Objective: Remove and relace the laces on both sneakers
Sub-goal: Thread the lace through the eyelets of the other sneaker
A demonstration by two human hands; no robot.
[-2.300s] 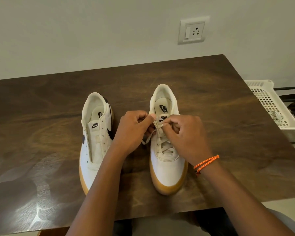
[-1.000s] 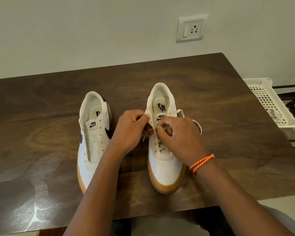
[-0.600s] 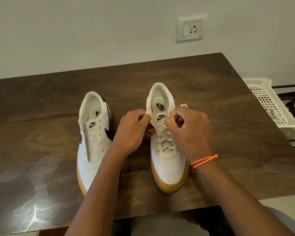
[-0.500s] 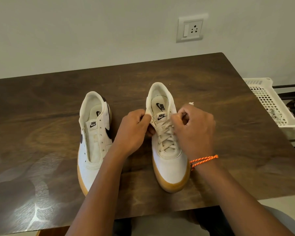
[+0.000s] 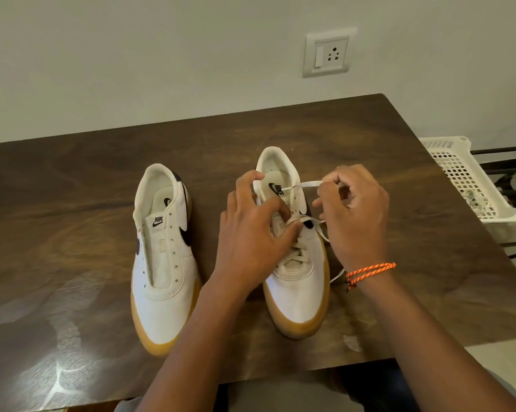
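— On the left of the dark wood-grain table (image 5: 72,188) we have the white low sneaker with a tan gum sole and empty eyelets (image 5: 164,257). Why leave it standing there?

— We judge it is parked out of the way, toe toward us, with no lace in it, waiting its turn. It sits near its partner but does not touch it.

— And our left hand (image 5: 251,242)?

— It lies over the throat of the second white gum-soled sneaker (image 5: 295,272), fingers partly curled, thumb and fingertip pressing the beige flat lace (image 5: 303,185) at the upper eyelets, probably to pin the crossing so it cannot slip.

— So the right hand (image 5: 355,215) does the pulling?

— It seems so. Its fingers are closed on one lace end, drawn taut out to the right from the top eyelet. Another stretch of lace hangs loose beside the shoe, under the wrist with the orange braided bracelet (image 5: 370,270).

— How far along are we?

— By our judgement, this shoe is nearly laced; the other has not been started.
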